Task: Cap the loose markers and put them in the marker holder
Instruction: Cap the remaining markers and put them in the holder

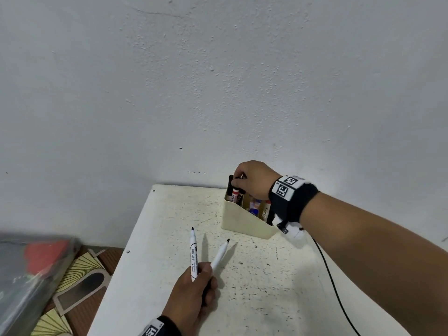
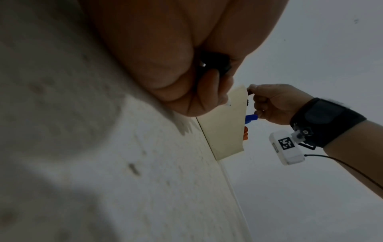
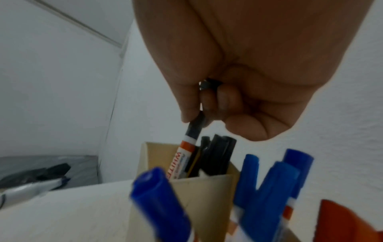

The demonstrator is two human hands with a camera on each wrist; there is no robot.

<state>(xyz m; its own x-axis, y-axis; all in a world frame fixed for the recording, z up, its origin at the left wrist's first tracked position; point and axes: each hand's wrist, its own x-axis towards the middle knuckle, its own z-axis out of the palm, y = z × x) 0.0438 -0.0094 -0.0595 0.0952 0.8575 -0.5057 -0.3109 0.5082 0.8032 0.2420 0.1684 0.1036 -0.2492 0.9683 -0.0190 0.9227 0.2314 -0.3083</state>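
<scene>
Right hand (image 1: 254, 179) pinches a black-capped marker (image 3: 189, 147) by its cap, barrel partly down in the far-left compartment of the marker holder (image 1: 244, 220), which sits at the tabletop's far edge against the wall. Left hand (image 1: 194, 291) grips two uncapped markers (image 1: 194, 253), tips up, near the front edge. Risks, my read: that compartment is crowded with black caps, so the marker may jam or ride high; bare tips could ink the tabletop (image 1: 266, 287) or dry out. Holder is cream, divided; blue and red caps fill other sections.
</scene>
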